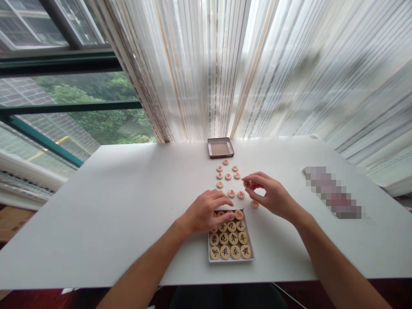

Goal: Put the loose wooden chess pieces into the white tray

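Observation:
A shallow white box (251,249) near the table's front edge holds several round wooden chess pieces with black characters, laid in rows. My left hand (206,211) rests palm down on the box's far end, fingers curled over the top row of pieces. My right hand (272,195) is just right of it, thumb and fingers pinched on a red-marked wooden piece (247,184). Several loose red-marked pieces (228,176) lie on the table beyond the box, and one more piece (255,204) lies under my right palm.
The white table (122,206) stands against a window with striped sheer curtains (257,68). A small brown box lid (220,147) lies at the table's far edge. A blurred flat object (333,192) lies at the right.

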{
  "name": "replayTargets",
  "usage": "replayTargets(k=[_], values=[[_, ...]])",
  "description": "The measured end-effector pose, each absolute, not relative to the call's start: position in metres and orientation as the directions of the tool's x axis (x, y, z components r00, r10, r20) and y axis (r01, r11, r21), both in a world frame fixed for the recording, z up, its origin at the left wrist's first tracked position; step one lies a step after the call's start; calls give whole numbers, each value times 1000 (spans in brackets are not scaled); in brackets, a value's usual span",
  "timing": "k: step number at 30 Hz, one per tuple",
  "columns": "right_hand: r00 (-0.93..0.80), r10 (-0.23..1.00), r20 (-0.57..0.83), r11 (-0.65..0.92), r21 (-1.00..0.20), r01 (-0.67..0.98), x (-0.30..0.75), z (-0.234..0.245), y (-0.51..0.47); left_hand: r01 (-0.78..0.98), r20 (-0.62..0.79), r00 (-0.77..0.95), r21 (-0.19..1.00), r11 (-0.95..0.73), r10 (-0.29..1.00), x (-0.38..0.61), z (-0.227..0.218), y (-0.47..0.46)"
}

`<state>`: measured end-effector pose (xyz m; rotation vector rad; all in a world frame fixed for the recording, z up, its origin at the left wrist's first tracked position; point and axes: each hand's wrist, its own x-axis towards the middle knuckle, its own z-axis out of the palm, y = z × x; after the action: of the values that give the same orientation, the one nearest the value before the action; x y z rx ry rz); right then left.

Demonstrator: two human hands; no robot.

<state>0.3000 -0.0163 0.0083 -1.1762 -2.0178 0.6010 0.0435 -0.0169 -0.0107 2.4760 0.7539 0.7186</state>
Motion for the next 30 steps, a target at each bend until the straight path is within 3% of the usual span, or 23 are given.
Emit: replayTargets(k=[7,14,30], values=[[-236,949,208,293,-857,423,299,2,-65,426,333,609,628,-651,720,36,-18,-8],[-155,986,52,89,-968,237,293,-35,-106,428,341,591,635,-642,731,36,-19,-7],[-98,990,102,120,-971,205,286,-42,-115,495,299,620,567,-658,725,35,-21,-4]])
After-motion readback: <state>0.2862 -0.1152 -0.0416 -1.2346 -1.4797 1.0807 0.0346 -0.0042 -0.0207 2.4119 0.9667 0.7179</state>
